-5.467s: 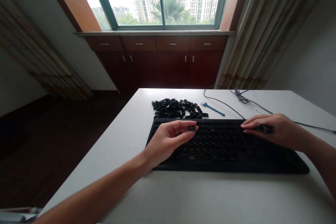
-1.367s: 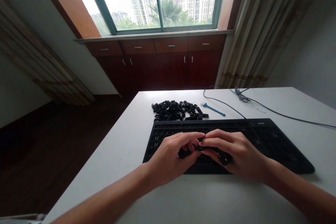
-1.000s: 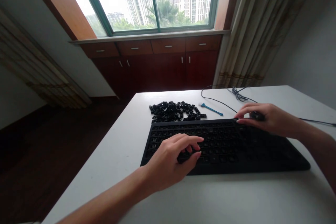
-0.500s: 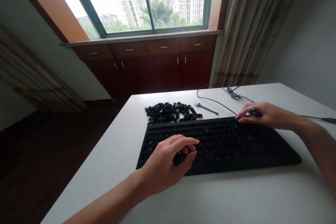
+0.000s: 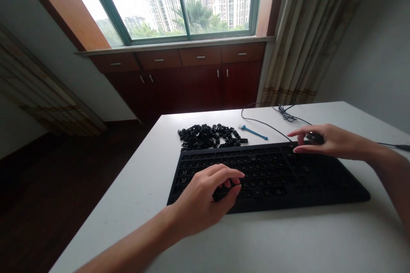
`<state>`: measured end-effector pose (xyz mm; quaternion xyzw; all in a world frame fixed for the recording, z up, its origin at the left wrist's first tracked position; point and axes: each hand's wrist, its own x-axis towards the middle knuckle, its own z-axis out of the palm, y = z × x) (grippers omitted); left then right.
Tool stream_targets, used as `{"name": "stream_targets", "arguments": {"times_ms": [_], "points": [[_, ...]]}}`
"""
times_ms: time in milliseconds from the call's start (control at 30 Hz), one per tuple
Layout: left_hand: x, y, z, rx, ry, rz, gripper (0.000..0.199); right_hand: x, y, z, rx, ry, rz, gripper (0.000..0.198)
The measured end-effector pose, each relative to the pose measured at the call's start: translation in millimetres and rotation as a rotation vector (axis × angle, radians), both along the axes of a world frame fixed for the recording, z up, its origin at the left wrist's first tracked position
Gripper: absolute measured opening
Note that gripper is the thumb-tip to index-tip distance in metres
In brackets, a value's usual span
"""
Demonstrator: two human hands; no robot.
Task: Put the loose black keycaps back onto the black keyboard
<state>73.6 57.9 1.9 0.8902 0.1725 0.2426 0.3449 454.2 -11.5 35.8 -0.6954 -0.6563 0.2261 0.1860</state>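
Observation:
A black keyboard [image 5: 288, 196] with its keycaps off lies across the table, rows of bare key sockets showing. Over its left half hovers or rests my left hand [image 5: 208, 196], thumb and index finger apart, with nothing visible between them. My right hand [image 5: 329, 140] is at the keyboard's upper right edge, its thumb and index finger parted. Against its palm, the curled fingers keep a dark glossy rounded object [image 5: 315, 137]; its kind is not clear. Behind the keyboard is a pile of loose black keycaps [image 5: 205, 136].
A small blue brush [image 5: 254, 132] lies behind the keyboard, beside the pile. A thin black cable [image 5: 286, 114] is bundled at the back of the white table [image 5: 128, 204]. Beyond stand wooden cabinets [image 5: 192, 85] under a window, with curtains either side.
My right thumb and index finger have spread apart and lifted slightly off the keyboard's upper edge, moving a little right. My left hand stays in nearly the same place.

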Motion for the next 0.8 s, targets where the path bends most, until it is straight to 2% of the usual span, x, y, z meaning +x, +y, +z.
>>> {"name": "stream_targets", "arguments": {"times_ms": [100,167,233,300,433,500,567,633,800], "points": [[0.5,0.1,-0.9,0.005,-0.005,0.005,0.026,-11.1,1.2,0.7,0.232,0.170,-0.154,0.033],[1.0,0.2,-1.5,0.012,-0.012,0.003,0.026,-24.7,5.5,-0.5,0.414,0.408,-0.252,0.045],[1.6,0.3,-1.5,0.016,-0.018,-0.004,0.025,-40.6,12.0,-1.2,0.484,0.602,-0.267,0.054],[2.1,0.4,-1.0,0.018,-0.023,-0.007,0.025,-55.6,19.2,0.1,0.508,0.803,-0.251,0.053],[2.0,0.4,-0.1,0.024,-0.019,-0.009,0.025,-76.2,32.7,2.9,0.708,0.945,-0.233,0.057],[1.6,0.2,-0.3,0.027,-0.021,-0.014,0.025,-81.7,39.0,-0.4,0.682,0.946,-0.258,0.058],[1.4,0.1,-0.6,0.029,-0.023,-0.014,0.025,-84.3,44.1,-5.5,0.559,0.907,-0.287,0.055],[1.3,0.1,-0.9,0.031,-0.021,-0.012,0.025,-83.6,46.5,-8.2,0.522,0.901,-0.293,0.052],[1.7,0.9,-1.5,0.040,-0.027,-0.015,0.025,-71.6,41.0,-6.1,0.661,0.967,-0.306,0.057]]}}
